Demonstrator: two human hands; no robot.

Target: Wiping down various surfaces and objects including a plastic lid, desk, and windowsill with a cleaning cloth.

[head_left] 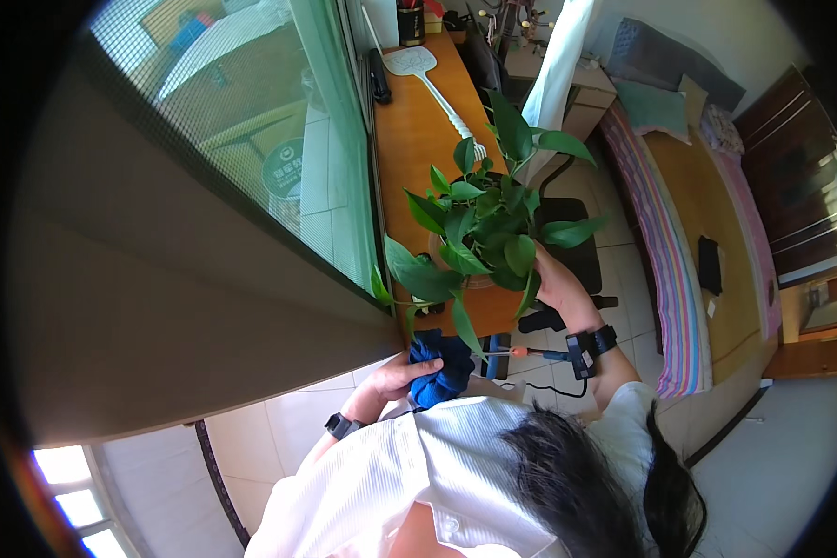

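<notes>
My left hand point(401, 376) holds a crumpled blue cloth point(438, 368) just off the near end of a wooden ledge point(411, 139). On the right, my right hand point(554, 279) reaches to the side of a leafy green potted plant point(488, 223); leaves hide its fingertips, and only part of the pot's rim shows beneath the foliage. The plant stands at the near part of the ledge. Beyond it lies a white fly swatter point(436, 87), its handle end near the leaves. A small dark object point(427, 305) sits under the leaves on the left.
A green-tinted sliding window point(328, 139) with a screen borders the ledge on the left. Farther back are a black handheld item point(379, 77) and a black pen holder point(411, 24). To the right stand a black chair point(568, 209) and a bed point(725, 279) with striped bedding.
</notes>
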